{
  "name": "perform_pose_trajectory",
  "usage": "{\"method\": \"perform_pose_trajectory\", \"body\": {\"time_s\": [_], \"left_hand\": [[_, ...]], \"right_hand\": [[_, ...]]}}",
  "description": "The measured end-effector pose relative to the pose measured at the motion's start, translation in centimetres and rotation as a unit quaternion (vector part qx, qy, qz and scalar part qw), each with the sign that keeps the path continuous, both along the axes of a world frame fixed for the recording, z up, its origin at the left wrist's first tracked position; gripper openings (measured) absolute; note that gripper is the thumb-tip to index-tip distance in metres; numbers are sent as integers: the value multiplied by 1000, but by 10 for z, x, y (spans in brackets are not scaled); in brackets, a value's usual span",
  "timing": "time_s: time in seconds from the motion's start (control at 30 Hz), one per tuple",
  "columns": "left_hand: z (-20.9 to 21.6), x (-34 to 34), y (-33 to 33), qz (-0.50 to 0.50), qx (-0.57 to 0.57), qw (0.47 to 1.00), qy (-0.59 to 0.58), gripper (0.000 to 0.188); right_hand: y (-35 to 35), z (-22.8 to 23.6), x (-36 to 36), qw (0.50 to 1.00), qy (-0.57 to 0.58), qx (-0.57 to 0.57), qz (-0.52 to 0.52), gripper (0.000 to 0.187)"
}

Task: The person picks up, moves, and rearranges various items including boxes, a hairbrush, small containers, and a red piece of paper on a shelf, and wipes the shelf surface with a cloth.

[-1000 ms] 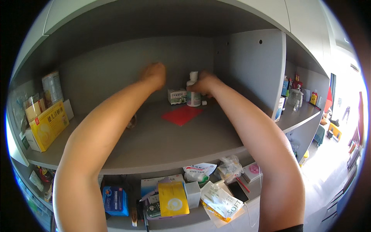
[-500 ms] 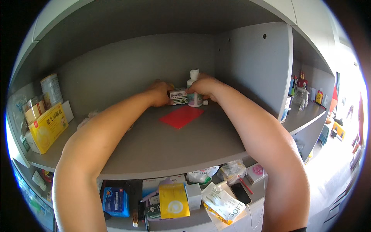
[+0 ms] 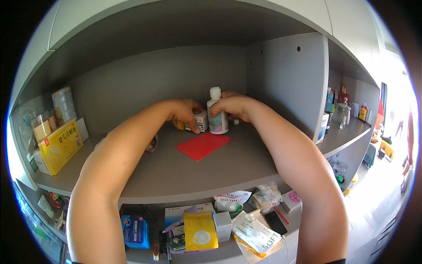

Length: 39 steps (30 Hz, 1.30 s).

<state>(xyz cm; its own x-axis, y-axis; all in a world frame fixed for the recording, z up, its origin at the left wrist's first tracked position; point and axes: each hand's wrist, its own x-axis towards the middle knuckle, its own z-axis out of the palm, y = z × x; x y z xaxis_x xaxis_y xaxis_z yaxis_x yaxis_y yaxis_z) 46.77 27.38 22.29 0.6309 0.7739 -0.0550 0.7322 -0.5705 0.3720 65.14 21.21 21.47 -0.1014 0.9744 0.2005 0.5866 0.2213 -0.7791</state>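
Both my arms reach deep into a grey cabinet shelf (image 3: 198, 176). My right hand (image 3: 236, 105) is closed around a white plastic bottle (image 3: 218, 124) with a white cap, which stands upright on the shelf. Just left of it, my left hand (image 3: 187, 113) grips a small white-and-green box (image 3: 202, 119), its fingers over the box's front and covering part of it. Something yellow shows beneath the left fingers, mostly hidden. A flat red sheet (image 3: 204, 146) lies in front of the box and bottle. Behind the right hand, a small white item (image 3: 236, 121) is partly visible.
A yellow carton (image 3: 63, 147) and a tall can (image 3: 64, 105) stand at the shelf's left end. An upright divider (image 3: 290, 83) bounds the right side. The lower shelf holds a blue package (image 3: 135, 231), a yellow box (image 3: 200, 231), a white pouch (image 3: 255, 231) and a phone (image 3: 275, 222).
My left hand has shifted from the box's left side to over its front, and the box has turned. The right hand keeps hold of the bottle. The view has shifted slightly.
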Motion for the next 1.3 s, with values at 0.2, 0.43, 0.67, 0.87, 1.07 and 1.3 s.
{"method": "perform_pose_trajectory", "body": {"time_s": [0.2,0.43,0.67,0.87,1.07,1.3], "left_hand": [[8,-8,-54,27,71,997,-4,79],[18,-38,-119,59,264,962,-28,73],[-16,-97,-254,56,412,905,-90,74],[-65,-146,-315,47,432,887,-153,71],[-120,-181,-309,-8,329,931,-156,66],[-268,-204,-273,6,134,977,-167,75]], "right_hand": [[-20,-6,0,999,13,11,30,59],[-80,16,-23,986,65,151,-17,51],[-181,-23,-68,947,63,312,49,57],[-243,-56,-106,945,166,243,141,67],[-246,-132,-132,946,181,214,164,64],[-234,-303,-146,976,161,132,68,67]]}}
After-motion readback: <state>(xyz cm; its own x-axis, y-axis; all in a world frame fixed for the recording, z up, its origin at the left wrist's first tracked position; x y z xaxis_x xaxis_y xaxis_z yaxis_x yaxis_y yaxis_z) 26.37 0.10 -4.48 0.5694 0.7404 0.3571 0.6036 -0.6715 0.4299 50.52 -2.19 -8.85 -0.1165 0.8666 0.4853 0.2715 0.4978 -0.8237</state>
